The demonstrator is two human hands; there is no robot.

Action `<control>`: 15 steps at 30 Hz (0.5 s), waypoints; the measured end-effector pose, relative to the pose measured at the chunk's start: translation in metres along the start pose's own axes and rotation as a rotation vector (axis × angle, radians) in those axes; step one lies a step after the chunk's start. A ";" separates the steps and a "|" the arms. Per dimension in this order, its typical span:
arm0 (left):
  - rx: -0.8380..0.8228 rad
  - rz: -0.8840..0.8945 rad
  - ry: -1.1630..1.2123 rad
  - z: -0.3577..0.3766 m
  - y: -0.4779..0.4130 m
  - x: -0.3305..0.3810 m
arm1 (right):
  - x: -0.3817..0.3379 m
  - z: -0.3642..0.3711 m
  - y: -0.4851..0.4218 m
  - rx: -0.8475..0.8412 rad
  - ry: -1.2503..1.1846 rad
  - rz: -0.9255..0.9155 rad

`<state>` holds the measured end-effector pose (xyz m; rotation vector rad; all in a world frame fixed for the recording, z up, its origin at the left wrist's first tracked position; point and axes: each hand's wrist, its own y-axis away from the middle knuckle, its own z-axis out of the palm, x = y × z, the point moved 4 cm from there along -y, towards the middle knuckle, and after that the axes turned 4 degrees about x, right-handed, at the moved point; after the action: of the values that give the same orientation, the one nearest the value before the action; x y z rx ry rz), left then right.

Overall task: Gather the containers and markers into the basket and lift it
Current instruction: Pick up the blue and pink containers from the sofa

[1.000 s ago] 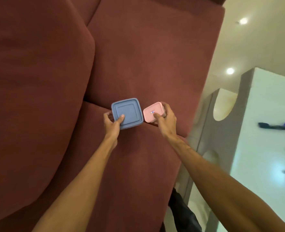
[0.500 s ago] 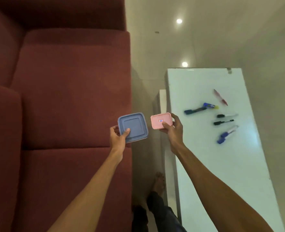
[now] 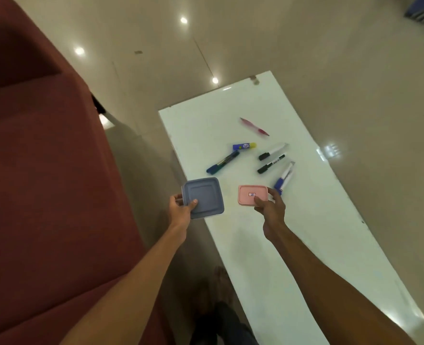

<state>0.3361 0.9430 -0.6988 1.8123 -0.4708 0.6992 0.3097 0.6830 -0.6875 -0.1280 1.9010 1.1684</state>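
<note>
Gathering step — left hand [image 3: 181,211] grips blue container [image 3: 203,197], right hand [image 3: 270,207] pink container [image 3: 252,194]; basket unseen — locate it next

Offers bare room on the near half of the white table [image 3: 268,250] and past the red pen [image 3: 254,127] at its far end. Blocks the middle with scattered markers [image 3: 222,162] and a glue stick [image 3: 244,146], the blue-white pair [image 3: 284,176] just beside the right hand [image 3: 270,210] and its pink container [image 3: 252,194]. Leaves on the left, under the left hand [image 3: 181,211] with the blue container [image 3: 203,197], a narrow floor strip before the red sofa [image 3: 44,183].
</note>
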 end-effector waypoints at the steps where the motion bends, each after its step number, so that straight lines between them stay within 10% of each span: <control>1: -0.013 -0.001 -0.008 0.007 -0.005 -0.001 | 0.005 -0.002 -0.007 0.009 -0.018 0.010; 15: -0.004 -0.035 -0.168 0.093 -0.053 -0.029 | 0.029 0.017 -0.085 0.267 -0.050 0.085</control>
<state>0.3695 0.8725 -0.7780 1.8793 -0.5494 0.5243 0.3440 0.6586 -0.7691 0.1276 2.0144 0.9517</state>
